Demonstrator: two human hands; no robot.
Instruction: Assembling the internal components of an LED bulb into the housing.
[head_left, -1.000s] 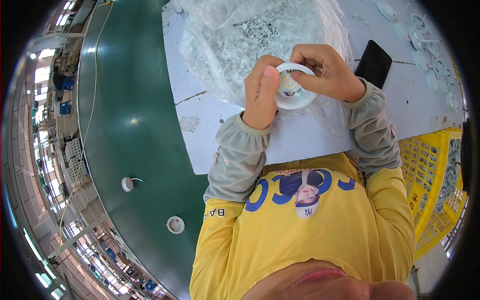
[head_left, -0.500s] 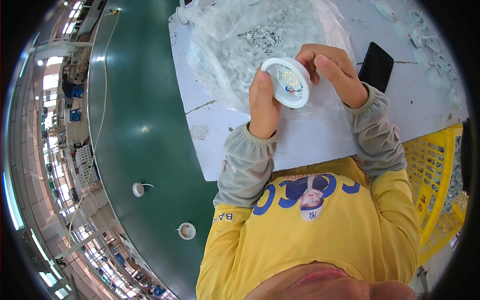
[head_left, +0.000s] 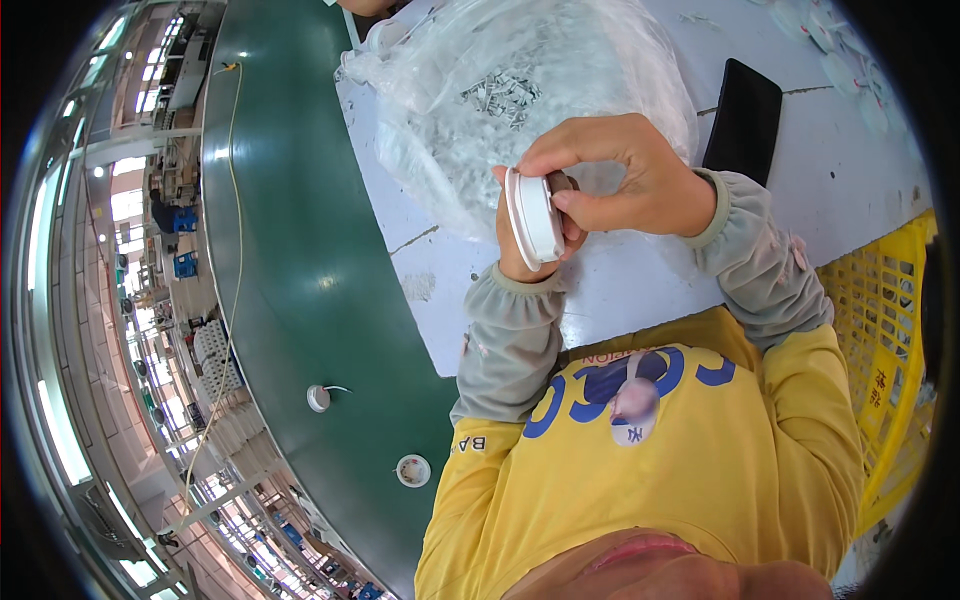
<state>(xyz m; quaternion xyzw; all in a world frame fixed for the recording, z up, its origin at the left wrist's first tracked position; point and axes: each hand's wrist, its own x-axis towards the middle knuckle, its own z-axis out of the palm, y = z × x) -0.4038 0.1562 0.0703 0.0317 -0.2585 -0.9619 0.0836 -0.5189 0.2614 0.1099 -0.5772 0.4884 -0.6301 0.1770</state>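
A round white LED downlight (head_left: 537, 220) stands on edge between my two hands above the table, its flanged rim facing left. My left hand (head_left: 513, 240) grips it from behind and below, with most of the fingers hidden by the lamp. My right hand (head_left: 635, 180) is closed on its back and upper edge, index finger at the top and thumb on the back. Whether a small part is pinched there too is hidden. Just beyond the hands, a clear plastic bag (head_left: 610, 75) lies spread, with many small grey metal pieces (head_left: 503, 97) in it.
A black phone (head_left: 742, 120) lies right of the bag on the white table (head_left: 620, 285). More pale round parts (head_left: 850, 70) are at the far right. A yellow basket (head_left: 880, 300) stands at right. Two lamps (head_left: 318, 398) rest on the green surface (head_left: 330, 220). Part of another person shows at the top.
The downlight has turned from showing its LED face to standing side-on. My right hand has come from beside it onto its back and upper edge. The view has shifted slightly.
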